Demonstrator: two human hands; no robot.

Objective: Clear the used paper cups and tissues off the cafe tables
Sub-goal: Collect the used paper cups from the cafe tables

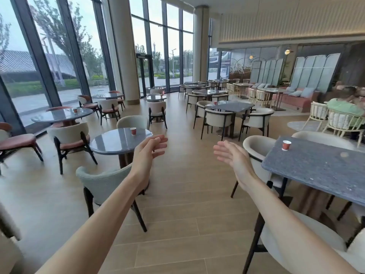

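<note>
Both my arms reach forward over the aisle, palms facing each other. My left hand (150,149) and my right hand (232,155) have straight fingers and hold nothing. A red paper cup (133,131) stands on the round grey table (110,143) just left of my left hand. Another red cup (286,145) stands near the far corner of the speckled rectangular table (320,171) on my right. A third cup (75,110) sits on a round table (59,116) by the window, and one more cup (215,102) on a farther rectangular table (235,106). No tissues are visible.
Padded chairs (102,184) ring every table, one directly below my left arm and one white chair (296,246) under my right arm. A wooden-floor aisle (183,204) runs ahead between the tables. A seated person (344,107) is at the far right. Glass walls line the left.
</note>
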